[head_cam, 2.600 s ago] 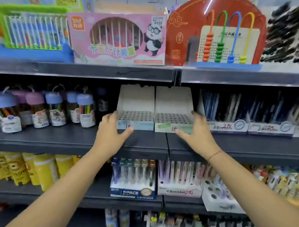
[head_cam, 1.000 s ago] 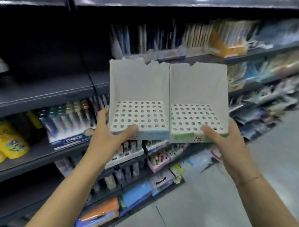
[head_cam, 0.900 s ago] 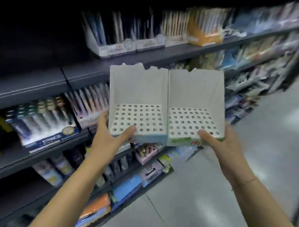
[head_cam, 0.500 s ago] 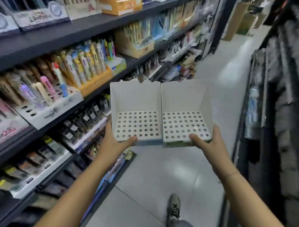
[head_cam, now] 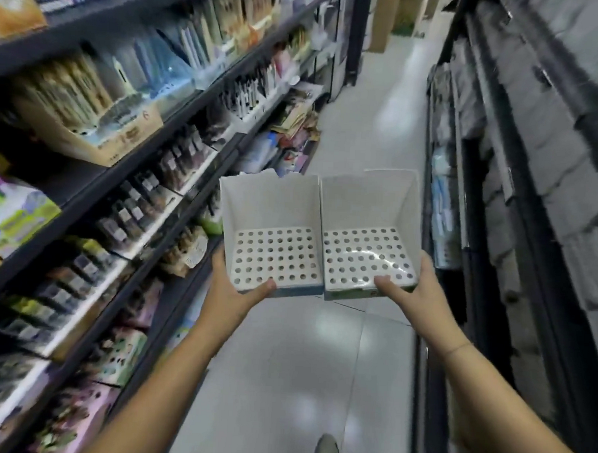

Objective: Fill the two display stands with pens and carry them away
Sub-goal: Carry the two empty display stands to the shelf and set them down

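Aisle between two runs of shelving; camera looks down the aisle.

- The left display stand [head_cam: 267, 204] and the right display stand [head_cam: 363, 205] sit at centre frame, side by side and touching along their inner walls, held up over the floor [head_cam: 319, 364]. Both are roughly level, with their open fronts toward the person.
- Every hole in both perforated trays is bare. No pens are loaded.
- The left hand [head_cam: 234, 293] grips the near left corner of the left stand. Its thumb [head_cam: 266, 286] is hooked over the front lip onto the tray; the other fingers are curled underneath, mostly hidden.
- The right hand [head_cam: 414, 293] grips the near right corner of the right stand. Its thumb [head_cam: 386, 285] lies across the tray edge and its fingers wrap the outer side and base.
- Stocked shelves [head_cam: 138, 192] are at left of the frame, too blurred to tell pens from other goods. Dark shelving [head_cam: 533, 168] is at right. A shoe [head_cam: 327, 448] shows at the bottom edge.

Reading: the step in hand looks like carrying the stands empty, with filling not begun. Both hands are occupied, so the next move likely calls for setting the pair down on a flat surface near a pen supply. That would free a hand to drop pens upright into the holes. The two stands are not visibly joined, so they probably need inward pressure to stay together.
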A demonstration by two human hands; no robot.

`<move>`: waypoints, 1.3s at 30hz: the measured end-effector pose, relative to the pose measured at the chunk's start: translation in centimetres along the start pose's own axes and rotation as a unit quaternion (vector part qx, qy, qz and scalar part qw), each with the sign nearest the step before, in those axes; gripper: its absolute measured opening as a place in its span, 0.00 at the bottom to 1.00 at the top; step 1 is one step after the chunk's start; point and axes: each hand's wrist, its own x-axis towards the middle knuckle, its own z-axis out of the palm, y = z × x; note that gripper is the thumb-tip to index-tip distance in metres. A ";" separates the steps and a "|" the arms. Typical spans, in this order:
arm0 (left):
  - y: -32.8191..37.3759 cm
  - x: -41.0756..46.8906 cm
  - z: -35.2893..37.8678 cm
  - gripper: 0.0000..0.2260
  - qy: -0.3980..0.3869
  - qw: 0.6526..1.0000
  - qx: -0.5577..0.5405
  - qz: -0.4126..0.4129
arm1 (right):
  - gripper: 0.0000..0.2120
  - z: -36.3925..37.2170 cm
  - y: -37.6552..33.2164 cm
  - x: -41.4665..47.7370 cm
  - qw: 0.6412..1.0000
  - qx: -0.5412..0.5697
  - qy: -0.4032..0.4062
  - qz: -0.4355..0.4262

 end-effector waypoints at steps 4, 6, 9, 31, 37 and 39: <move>0.8 6.6 3.8 0.39 -0.011 1.000 -0.008 -0.015 | 0.31 -2.2 0.6 7.3 1.000 -0.002 0.004 0.010; 1.0 10.3 5.1 0.39 -0.018 1.000 -0.006 -0.019 | 0.32 -2.6 0.6 10.8 1.000 -0.002 0.009 0.010; 1.2 16.5 7.2 0.39 -0.023 1.000 -0.003 -0.012 | 0.31 -2.8 0.8 16.5 1.000 0.001 0.009 0.008; 9.8 69.8 27.6 0.40 -0.113 0.992 0.036 0.038 | 0.27 -11.1 -2.4 67.4 0.994 0.023 0.101 0.022; 12.4 82.5 37.4 0.38 -0.089 0.995 0.017 0.038 | 0.29 -17.5 -2.6 83.9 0.996 0.016 0.083 0.013; 13.7 86.6 40.3 0.39 -0.081 0.996 0.018 0.033 | 0.30 -19.8 -3.2 89.2 0.998 0.010 0.067 0.013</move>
